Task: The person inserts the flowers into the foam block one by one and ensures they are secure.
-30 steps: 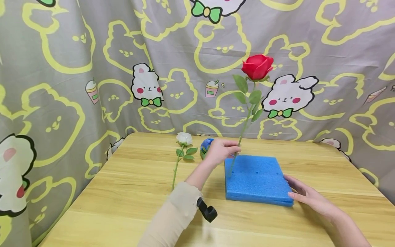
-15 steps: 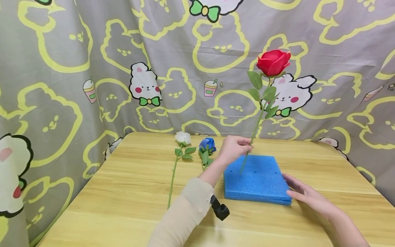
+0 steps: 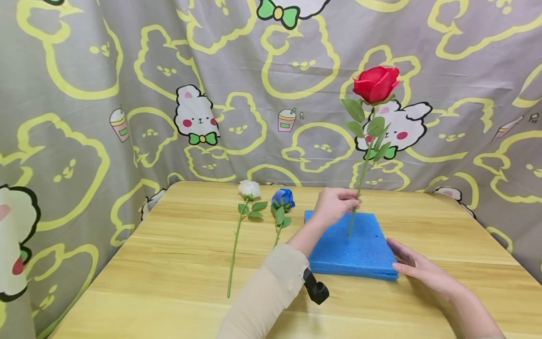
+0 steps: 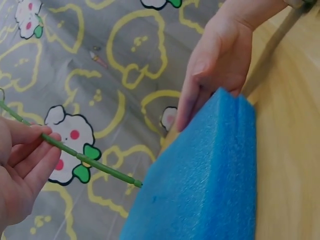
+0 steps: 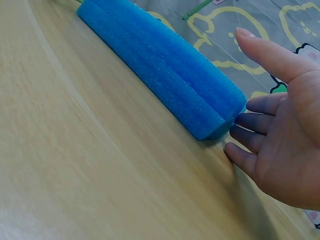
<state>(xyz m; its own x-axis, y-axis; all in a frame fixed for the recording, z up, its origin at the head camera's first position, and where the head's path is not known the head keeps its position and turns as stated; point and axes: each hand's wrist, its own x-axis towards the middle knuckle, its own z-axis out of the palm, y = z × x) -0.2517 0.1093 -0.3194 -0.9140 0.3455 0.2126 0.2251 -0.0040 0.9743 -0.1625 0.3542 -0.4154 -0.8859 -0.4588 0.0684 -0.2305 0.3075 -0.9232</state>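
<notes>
The left hand [image 3: 335,206] pinches a red rose [image 3: 376,85] upright over the blue foam block [image 3: 360,256]; the right hand [image 3: 419,267], fingers relaxed, touches its side.

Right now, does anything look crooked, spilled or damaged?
One oddity: a groove runs along the side of the blue foam block, perhaps where two layers meet. Nothing looks spilled or broken; the white rose and blue rose lie on the table, and the left hand pinches the red rose by its stem.

A cream sleeve [image 3: 264,292] covers the left arm [image 3: 312,236], a black fitting [image 3: 315,287] at its cuff [image 3: 292,267]
</notes>
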